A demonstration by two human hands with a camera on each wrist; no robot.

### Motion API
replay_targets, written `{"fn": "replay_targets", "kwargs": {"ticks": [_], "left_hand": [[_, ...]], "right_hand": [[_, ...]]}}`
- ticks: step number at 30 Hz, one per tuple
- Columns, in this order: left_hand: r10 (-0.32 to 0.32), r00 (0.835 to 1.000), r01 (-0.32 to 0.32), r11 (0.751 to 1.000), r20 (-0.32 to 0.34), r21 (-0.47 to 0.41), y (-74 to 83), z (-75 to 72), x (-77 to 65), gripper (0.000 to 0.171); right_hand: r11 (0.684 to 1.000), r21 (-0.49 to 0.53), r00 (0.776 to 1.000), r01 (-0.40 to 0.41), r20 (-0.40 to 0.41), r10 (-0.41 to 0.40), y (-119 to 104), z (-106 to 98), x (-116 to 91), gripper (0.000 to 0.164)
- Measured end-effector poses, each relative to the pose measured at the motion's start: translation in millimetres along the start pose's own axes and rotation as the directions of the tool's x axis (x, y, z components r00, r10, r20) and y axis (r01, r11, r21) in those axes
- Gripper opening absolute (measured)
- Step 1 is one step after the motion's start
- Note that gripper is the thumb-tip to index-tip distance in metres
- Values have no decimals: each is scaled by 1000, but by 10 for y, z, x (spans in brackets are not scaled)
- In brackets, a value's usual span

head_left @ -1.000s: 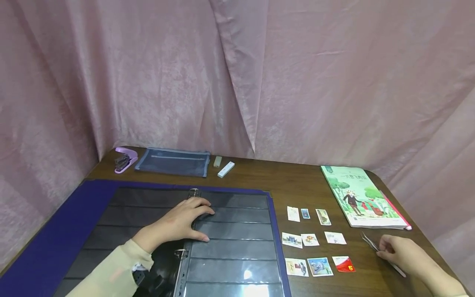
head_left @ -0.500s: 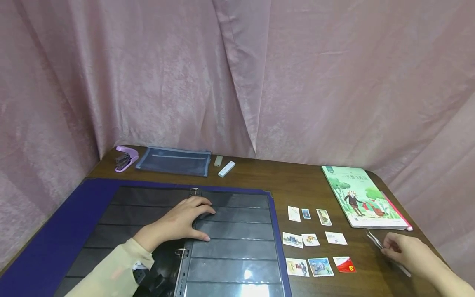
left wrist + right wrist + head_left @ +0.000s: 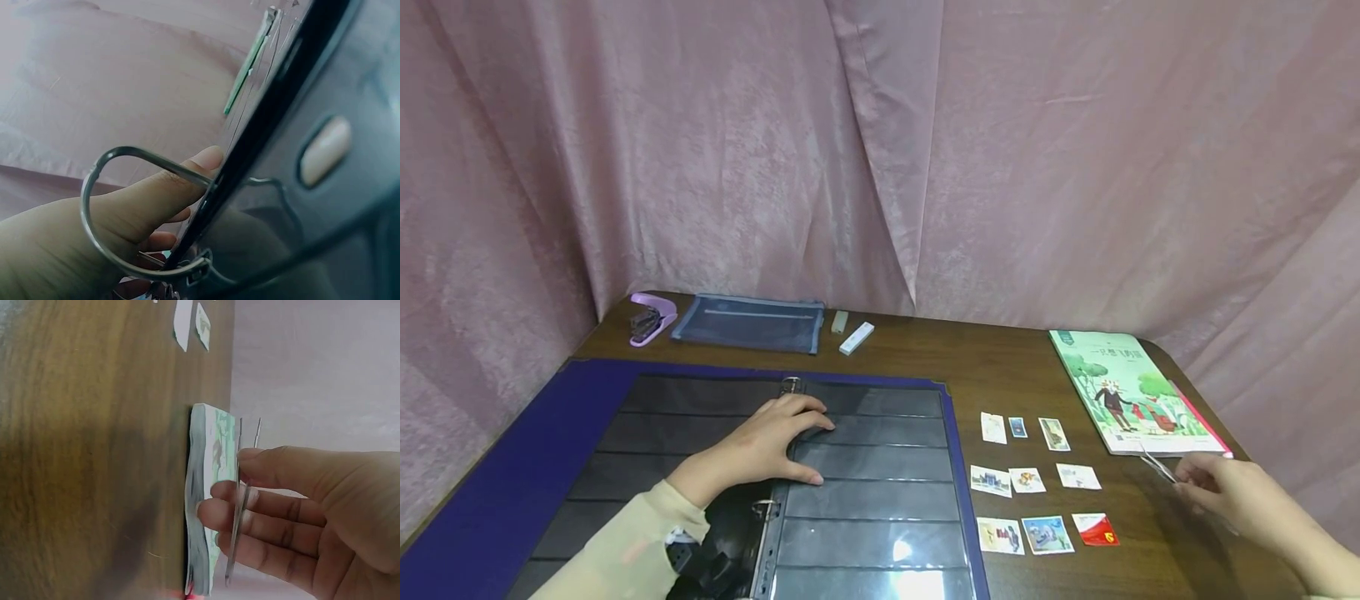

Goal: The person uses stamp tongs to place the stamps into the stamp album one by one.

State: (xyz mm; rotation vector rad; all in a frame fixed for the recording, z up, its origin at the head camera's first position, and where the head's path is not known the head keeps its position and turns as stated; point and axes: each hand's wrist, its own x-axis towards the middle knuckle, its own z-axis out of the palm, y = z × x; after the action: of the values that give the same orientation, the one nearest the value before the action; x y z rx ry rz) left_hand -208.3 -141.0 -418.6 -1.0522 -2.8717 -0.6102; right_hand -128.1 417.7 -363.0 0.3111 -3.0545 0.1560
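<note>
My left hand [image 3: 767,446] rests over the ring spine of an open stamp album [image 3: 872,504], thumb and fingers spread on its black pocket page. In the left wrist view a metal ring [image 3: 87,206] loops in front of the thumb. Between thumb and fingers, my right hand [image 3: 1228,492] pinches metal tweezers [image 3: 237,519], whose two tips stand apart. They are raised above the table near the book's front edge. Left of this hand lie several stamps in rows, among them a red and white stamp [image 3: 1096,529] and a blue stamp [image 3: 1047,535].
A green-covered book [image 3: 1138,392] lies at the right. Along the back are a purple stapler [image 3: 655,319], a blue mesh pouch [image 3: 748,323] and two small whitish blocks, one of them a white block [image 3: 857,338]. A pink curtain [image 3: 880,167] hangs behind the table.
My right hand has lifted the tweezers off the table and moved slightly right and away from me, toward the book. My left hand has stayed in place.
</note>
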Motion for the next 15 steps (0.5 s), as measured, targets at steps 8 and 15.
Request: {"fn": "replay_targets", "kwargs": {"ticks": [8, 15], "left_hand": [[-10, 1000, 10, 1000, 6, -17, 17, -15, 5, 64], [-14, 1000, 15, 1000, 16, -20, 6, -15, 3, 65]], "right_hand": [[998, -7, 994, 68, -88, -69, -6, -53, 43, 16], [995, 69, 993, 70, -99, -63, -86, -101, 122, 10]]}}
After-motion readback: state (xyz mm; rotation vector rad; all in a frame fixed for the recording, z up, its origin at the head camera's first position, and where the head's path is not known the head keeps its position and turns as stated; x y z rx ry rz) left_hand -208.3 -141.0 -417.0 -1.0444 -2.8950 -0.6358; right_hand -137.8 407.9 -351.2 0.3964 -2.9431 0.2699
